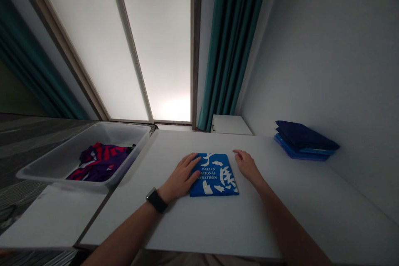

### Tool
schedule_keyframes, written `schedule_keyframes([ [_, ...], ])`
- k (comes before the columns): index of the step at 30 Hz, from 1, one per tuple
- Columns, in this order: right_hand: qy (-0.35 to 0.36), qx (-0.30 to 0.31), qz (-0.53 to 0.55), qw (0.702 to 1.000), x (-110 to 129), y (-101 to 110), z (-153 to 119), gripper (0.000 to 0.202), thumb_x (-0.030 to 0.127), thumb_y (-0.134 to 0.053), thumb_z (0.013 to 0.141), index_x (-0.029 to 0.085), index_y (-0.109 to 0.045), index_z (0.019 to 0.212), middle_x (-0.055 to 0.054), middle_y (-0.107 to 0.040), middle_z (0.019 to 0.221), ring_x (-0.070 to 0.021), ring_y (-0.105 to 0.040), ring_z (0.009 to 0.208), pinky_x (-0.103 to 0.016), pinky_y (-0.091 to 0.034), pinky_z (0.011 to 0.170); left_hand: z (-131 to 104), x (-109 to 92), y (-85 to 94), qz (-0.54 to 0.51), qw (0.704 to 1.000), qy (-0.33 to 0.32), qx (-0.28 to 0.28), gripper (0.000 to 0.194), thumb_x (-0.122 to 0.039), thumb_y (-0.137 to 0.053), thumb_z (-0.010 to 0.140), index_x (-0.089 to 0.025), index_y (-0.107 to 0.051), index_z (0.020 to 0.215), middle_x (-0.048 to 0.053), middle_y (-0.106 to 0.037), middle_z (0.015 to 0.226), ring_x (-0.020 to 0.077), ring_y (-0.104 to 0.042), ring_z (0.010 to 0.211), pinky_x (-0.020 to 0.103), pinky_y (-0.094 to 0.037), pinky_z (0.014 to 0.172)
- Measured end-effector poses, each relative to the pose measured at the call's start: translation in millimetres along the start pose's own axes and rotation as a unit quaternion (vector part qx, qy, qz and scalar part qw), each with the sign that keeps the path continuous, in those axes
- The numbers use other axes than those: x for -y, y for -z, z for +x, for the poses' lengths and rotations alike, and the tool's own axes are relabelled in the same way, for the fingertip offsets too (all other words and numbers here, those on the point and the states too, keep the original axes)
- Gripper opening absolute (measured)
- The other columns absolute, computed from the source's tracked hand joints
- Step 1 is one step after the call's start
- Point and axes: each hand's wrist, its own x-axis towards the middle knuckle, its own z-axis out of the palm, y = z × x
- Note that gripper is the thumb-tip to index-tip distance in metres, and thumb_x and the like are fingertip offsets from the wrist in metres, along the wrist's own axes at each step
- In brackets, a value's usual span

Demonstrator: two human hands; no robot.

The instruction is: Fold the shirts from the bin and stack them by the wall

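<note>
Folded blue T-shirt (pixel 215 185) lies flat at the lower centre of the frame on the white tabletop (pixel 199 224), printed face up, "DALIAN" and "MARATHON" legible; part of the lettering is under my fingers. My left hand (pixel 181 177), black watch (pixel 156 200) at the wrist, is spread palm down over the shirt's left edge, gripping nothing; I judge that this broad contact steadies the fabric and keeps the layers level. My right hand (pixel 246 165) is empty, fingers loosely curled, just beside the upper right corner; contact with the tabletop cannot be told. Translucent plastic bin (pixel 112 133), left of frame, contains a crumpled purple-and-red garment (pixel 102 162); its high walls likely keep loose cloth off the working area. Stack of folded blue garments (pixel 305 141), right of frame, lies by the wall, probably to leave the centre free for handling.
</note>
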Motion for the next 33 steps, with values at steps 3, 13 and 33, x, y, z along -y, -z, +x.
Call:
schedule_keyframes([
  [3,0.028,-0.003,0.017,0.999,0.8,-1.9,-2.5,0.041,0.028,-0.035,0.09,0.016,-0.064,0.116,-0.01,-0.065,0.115,-0.023,-0.056,0.11,-0.039,-0.04,0.1,-3.0,-3.8,3.4,0.005,0.999,-0.045,-0.004,0.051,-0.043,-0.04,0.098,-0.028,-0.038,0.147,0.003,-0.036,0.154,0.0253,-0.031,0.142,0.047,-0.029,0.117],
  [13,0.042,-0.02,-0.016,0.999,28.6,-14.3,-18.2,0.041,0.028,-0.038,0.091,0.021,-0.059,0.125,-0.009,-0.06,0.121,-0.0251,-0.049,0.116,-0.042,-0.033,0.104,-2.5,-14.0,-6.8,-0.004,0.998,-0.036,-0.046,0.044,-0.034,-0.038,0.1,-0.025,-0.044,0.143,0.005,-0.044,0.148,0.0234,-0.038,0.137,0.046,-0.034,0.115],
  [33,-0.049,0.345,-0.065,0.935,58.2,13.3,62.5,0.027,0.033,-0.048,0.09,0.016,-0.064,0.104,-0.007,-0.067,0.08,-0.0154,-0.057,0.055,-0.027,-0.041,0.051,-1.2,-16.8,3.9,0.0,0.998,0.006,-0.067,0.011,-0.028,-0.05,0.092,-0.021,-0.058,0.09,0.005,-0.058,0.096,0.0224,-0.052,0.093,0.04,-0.043,0.085],
])
